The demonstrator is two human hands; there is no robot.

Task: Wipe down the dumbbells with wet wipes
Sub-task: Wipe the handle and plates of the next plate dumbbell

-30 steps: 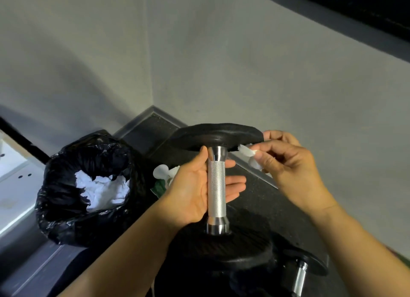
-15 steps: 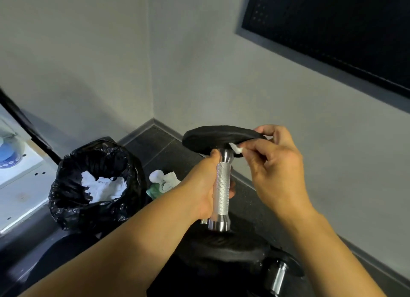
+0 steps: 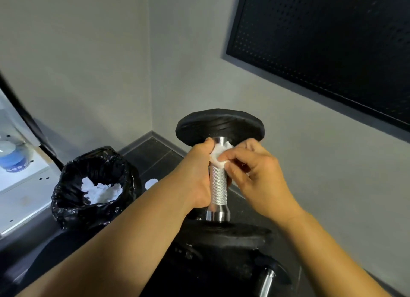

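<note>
Black perforated panel [image 3: 332,41] on the grey wall at upper right. Black bin bag [image 3: 66,203] on the dark floor at left, near the room corner; holds crumpled white wipes [image 3: 102,189]. At centre, upright dumbbell [image 3: 218,186]: knurled steel handle vertical, one black plate below, the other on top. Left hand [image 3: 195,177] on the handle's left side: grips it, thumb up near the top collar, fingers curled round behind. Right hand [image 3: 257,174] on the right side: pinches a white wet wipe [image 3: 218,157] between thumb and fingertips, presses it against the upper handle just under the top plate, beside the left thumb. Second dumbbell [image 3: 267,279] low at right, only partly in view. Blue-labelled bottle [image 3: 13,157] on a white shelf [image 3: 22,186] at far left. Small white round object [image 3: 152,183] on the floor between bag and left forearm; cannot tell what.
</note>
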